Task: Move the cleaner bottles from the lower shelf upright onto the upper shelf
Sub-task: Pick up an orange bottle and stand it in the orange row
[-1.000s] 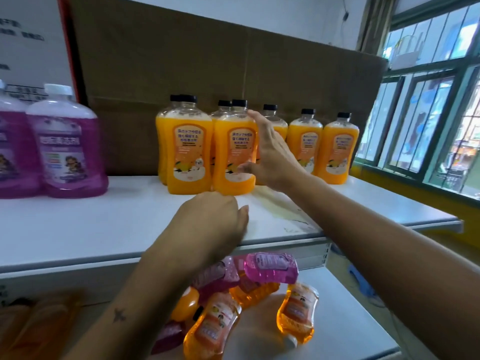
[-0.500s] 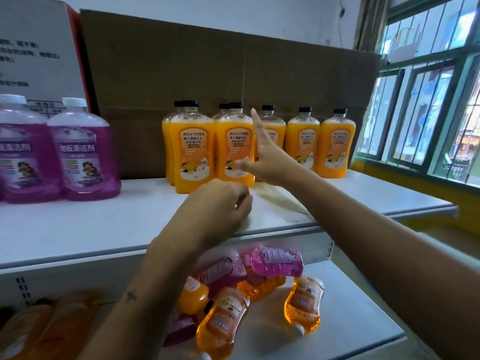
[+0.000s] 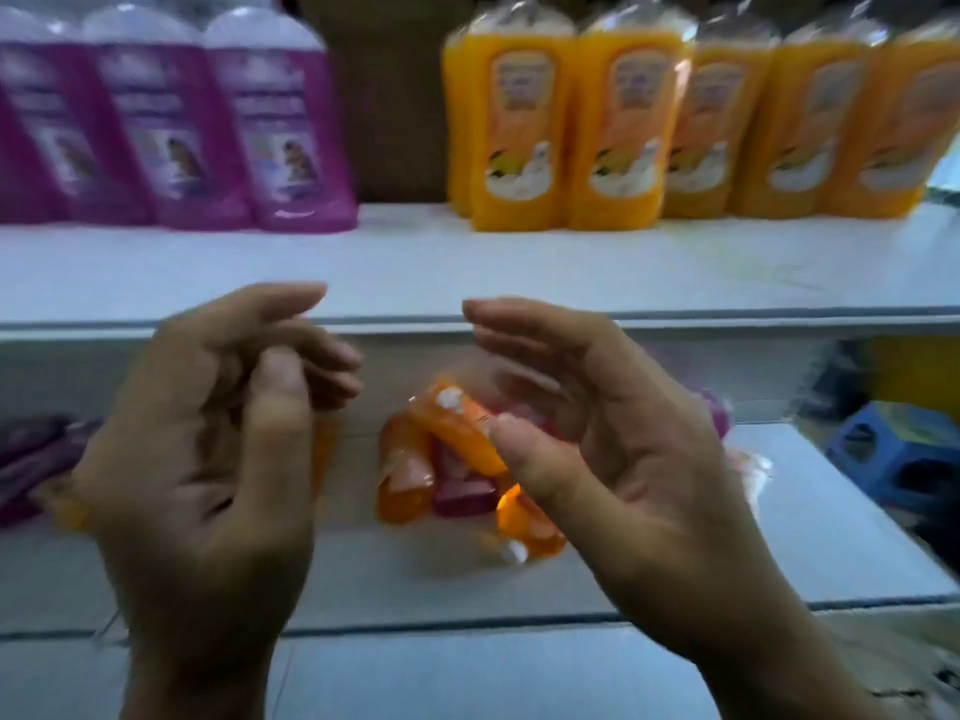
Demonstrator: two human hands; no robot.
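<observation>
Both hands were raised in front of the shelving, empty, with a gap between them. The left hand (image 3: 208, 439) had its fingers loosely curled toward the thumb, holding nothing; the right hand (image 3: 613, 449) had its fingers relaxed and gently bent, palm turned left, also holding nothing. Through the gap, on the lower shelf (image 3: 810, 532), lay a heap of small cleaner bottles (image 3: 457, 459) on their sides, some filled with orange liquid and some with pink, piled over one another; the right hand's thumb hid part of the heap, and blur made a count impossible. More of the pink showed just past the right hand's far side. At the far left of the lower shelf lay dark purple and orange pouches (image 3: 31, 459), too smeared to make out further. On the upper shelf (image 3: 415, 267), three large purple bottles (image 3: 171, 127) stood upright at the left, side by side and touching, each filled with purple liquid up to a clear shoulder. To the right, apart from them, stood a row of large orange bottles (image 3: 675, 122), upright and packed close, filled with orange liquid, with two nearer the front edge than the others. Brown cardboard (image 3: 389, 96) backed the gap between the two groups. At the far right, beyond the lower shelf, sat a blue crate-like object (image 3: 893, 459).
</observation>
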